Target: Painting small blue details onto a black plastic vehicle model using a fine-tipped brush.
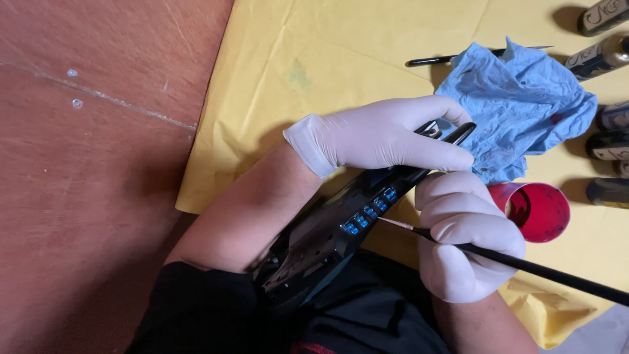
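Item in hand: a long black model part (327, 233) with a row of small blue painted panels (370, 211) along one side. It lies slantwise over your lap at the near edge of the yellow paper sheet (327, 59), its far end reaching toward the blue cloth.

Left hand (380, 134): white glove, fingers curled down over the far end of the part, gripping it firmly.

Right hand (465, 236): white glove, fingers pinched closed around a fine black-handled paintbrush (524, 265), the bristle tip just beside the blue panels; whether it touches them cannot be told.

For clean work here, keep the part braced against your forearm and lap, rest the heel of your right hand on something steady, and bring only the very tip to each panel with light strokes, so that colour stays inside the edges.

Surroundings: crumpled blue cloth (517, 105) just beyond your left fingers; red cup (540, 211) touching or just beside your right hand, stained red inside; a second black brush (452, 59) beyond the cloth; several dark paint bottles (603, 56) along the right edge of the sheet; reddish-brown table (92, 164) at the left.
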